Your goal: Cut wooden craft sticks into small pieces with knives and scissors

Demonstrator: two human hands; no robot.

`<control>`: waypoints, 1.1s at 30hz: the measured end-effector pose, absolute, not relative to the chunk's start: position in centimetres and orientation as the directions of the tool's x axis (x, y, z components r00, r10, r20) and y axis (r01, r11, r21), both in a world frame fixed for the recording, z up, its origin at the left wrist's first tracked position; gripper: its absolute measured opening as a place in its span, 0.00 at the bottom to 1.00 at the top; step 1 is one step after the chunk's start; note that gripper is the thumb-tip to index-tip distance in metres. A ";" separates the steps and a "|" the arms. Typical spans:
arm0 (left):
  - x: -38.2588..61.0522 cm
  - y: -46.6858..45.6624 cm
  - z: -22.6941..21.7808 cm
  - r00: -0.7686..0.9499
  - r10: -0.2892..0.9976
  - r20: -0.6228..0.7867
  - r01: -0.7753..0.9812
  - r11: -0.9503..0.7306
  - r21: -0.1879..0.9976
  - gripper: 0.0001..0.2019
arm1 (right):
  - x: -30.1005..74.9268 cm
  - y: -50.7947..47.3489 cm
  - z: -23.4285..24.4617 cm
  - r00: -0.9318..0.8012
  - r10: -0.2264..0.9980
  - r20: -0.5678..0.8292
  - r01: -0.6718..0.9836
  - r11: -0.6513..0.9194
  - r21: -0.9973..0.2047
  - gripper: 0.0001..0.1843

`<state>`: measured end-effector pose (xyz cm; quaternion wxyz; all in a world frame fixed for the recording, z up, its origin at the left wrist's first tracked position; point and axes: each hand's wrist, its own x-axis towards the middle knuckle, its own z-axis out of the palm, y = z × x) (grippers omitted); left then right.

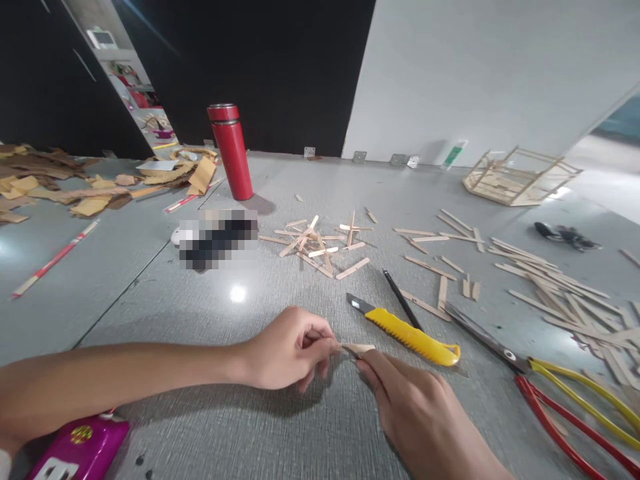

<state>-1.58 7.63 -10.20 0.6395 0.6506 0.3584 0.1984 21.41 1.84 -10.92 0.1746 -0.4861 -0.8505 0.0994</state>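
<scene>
My left hand (293, 348) and my right hand (417, 413) meet low in the middle of the grey table (280, 440). Both pinch a small wooden stick piece (357, 348) between their fingertips, the left from the left end, the right from the right end. A yellow utility knife (407, 331) lies just behind the piece, blade end pointing left. A black pencil (403, 301) lies beside the knife. Red-and-yellow-handled scissors (545, 387) lie to the right of my right hand.
A pile of wooden sticks (317, 243) lies mid-table, with more sticks (550, 280) scattered right. A red flask (233, 152) stands behind. A stick frame model (517, 175) sits far right. Cardboard scraps (75, 183) lie left. A magenta object (80, 450) sits under my left forearm.
</scene>
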 end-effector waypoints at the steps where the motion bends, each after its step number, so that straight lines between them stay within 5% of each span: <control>1: -1.6 7.7 -10.1 0.671 0.711 -0.210 0.208 0.092 0.974 0.14 | 21.4 1.8 -10.9 -0.496 0.839 0.224 0.785 0.544 -0.296 0.14; 6: -1.8 8.1 -9.8 0.682 0.688 -0.246 0.198 0.151 0.969 0.14 | 21.5 1.9 -10.0 -0.599 0.756 0.264 0.753 0.644 -0.135 0.14; 18: -1.6 8.2 -9.6 0.681 0.686 -0.257 0.198 0.166 0.966 0.14 | 21.7 2.5 -9.0 -0.644 0.696 0.316 0.733 0.681 -0.006 0.16; 23: -1.6 8.1 -10.1 0.676 0.698 -0.239 0.202 0.137 0.970 0.14 | 21.2 1.9 -8.0 -0.703 0.637 0.317 0.710 0.655 0.260 0.23; 30: -1.6 7.7 -10.0 0.662 0.728 -0.180 0.192 0.067 0.979 0.16 | 21.7 2.2 -9.3 -0.615 0.702 0.360 0.760 0.649 0.034 0.20; 33: -1.5 7.5 -9.8 0.672 0.728 -0.136 0.171 0.026 0.985 0.14 | 21.6 2.5 -9.4 -0.483 0.803 0.348 0.798 0.568 -0.203 0.18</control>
